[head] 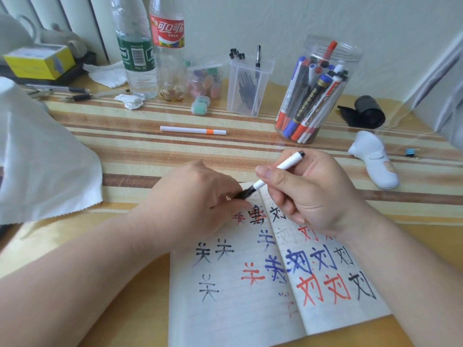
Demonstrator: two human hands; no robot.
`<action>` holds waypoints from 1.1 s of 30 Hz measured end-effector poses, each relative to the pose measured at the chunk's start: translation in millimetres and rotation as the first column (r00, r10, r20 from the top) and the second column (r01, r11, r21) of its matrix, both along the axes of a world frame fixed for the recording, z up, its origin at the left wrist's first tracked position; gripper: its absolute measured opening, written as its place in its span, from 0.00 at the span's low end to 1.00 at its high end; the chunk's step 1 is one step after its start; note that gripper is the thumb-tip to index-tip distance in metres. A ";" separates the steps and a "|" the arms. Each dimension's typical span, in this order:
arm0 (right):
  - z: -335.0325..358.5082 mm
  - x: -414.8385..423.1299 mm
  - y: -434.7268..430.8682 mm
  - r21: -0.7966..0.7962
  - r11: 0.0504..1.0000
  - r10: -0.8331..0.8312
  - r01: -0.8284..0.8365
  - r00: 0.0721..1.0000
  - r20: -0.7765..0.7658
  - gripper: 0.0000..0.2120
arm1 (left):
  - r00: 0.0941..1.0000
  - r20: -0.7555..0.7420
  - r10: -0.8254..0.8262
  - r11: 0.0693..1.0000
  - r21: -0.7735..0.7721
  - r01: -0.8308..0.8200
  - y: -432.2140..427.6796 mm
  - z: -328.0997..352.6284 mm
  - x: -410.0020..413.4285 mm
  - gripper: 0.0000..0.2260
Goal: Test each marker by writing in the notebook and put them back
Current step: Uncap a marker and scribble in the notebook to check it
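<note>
Fingers (265, 172) of the right hand (313, 196) curl round the white barrel of a marker (280, 169), held slanting above the notebook (238, 309) with its tip end down and to the left. The left hand (198, 199) pinches the black cap (244, 194) at that end between thumb and fingertips (240, 202). One hand steadies the barrel so the other can work the cap, though I cannot tell whether it is coming off or going on. The notebook lies open at the near edge of the table (125, 146), right of the middle, close under both hands so a stroke needs little reach. Its pages carry mostly 关 on the left and 刘 on the right, repeated in black, red and blue, which suggests many markers are already tried. The jar (355, 58) stands towards the far right corner, upright and open-topped, packed with markers (308, 103) in red, blue and black, and looks ready to take this one back. The print on their barrels is too small to read. A white pen (193, 130) with an orange band lies alone mid-table. At the far edge one bottle (167, 31) bears a red label reading 可口可乐, and a second bottle (135, 53) has a green label with a barcode and letters ending in "on".
</note>
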State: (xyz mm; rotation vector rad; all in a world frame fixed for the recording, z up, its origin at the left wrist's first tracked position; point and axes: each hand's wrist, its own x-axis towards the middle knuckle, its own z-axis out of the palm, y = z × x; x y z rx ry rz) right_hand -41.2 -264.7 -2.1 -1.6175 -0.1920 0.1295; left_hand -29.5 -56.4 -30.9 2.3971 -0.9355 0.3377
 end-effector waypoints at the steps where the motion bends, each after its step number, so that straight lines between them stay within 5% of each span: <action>1: -0.4 -0.9 3.8 -0.011 1.000 -0.021 0.021 1.000 0.019 0.14 | 1.000 -0.001 0.003 1.000 -0.001 -0.003 -4.2 -0.7 -1.6 0.19; 6: -8.0 -2.6 14.6 0.045 0.989 -0.146 0.140 0.964 0.222 0.12 | 0.988 -0.127 0.093 0.981 -0.157 -0.113 -16.2 3.6 -1.4 0.10; 9: -14.1 -2.4 11.9 -0.024 0.992 -0.109 0.127 0.924 0.367 0.04 | 0.981 -0.159 0.111 0.965 -0.218 -0.144 -14.9 7.6 -2.7 0.12; 17: -9.0 9.8 1.3 0.022 0.946 -0.320 0.324 0.916 0.243 0.04 | 0.946 -0.205 0.252 0.946 -0.156 -0.285 -10.0 6.4 -0.3 0.18; 22: 29.0 22.4 -6.3 -0.069 0.901 -0.373 0.428 0.846 0.382 0.26 | 0.946 -0.251 0.205 0.944 -0.205 -0.259 -3.4 8.9 -0.6 0.08; 28: 107.4 73.7 -32.3 0.042 0.742 -0.551 0.669 0.572 0.608 0.16 | 0.944 -0.270 0.188 0.950 -0.193 -0.244 -1.7 9.1 -0.3 0.08; 33: 140.0 120.5 -60.6 0.169 0.534 -0.732 0.828 0.353 0.583 0.11 | 0.938 -0.290 0.189 0.953 -0.175 -0.246 -0.9 8.0 0.8 0.09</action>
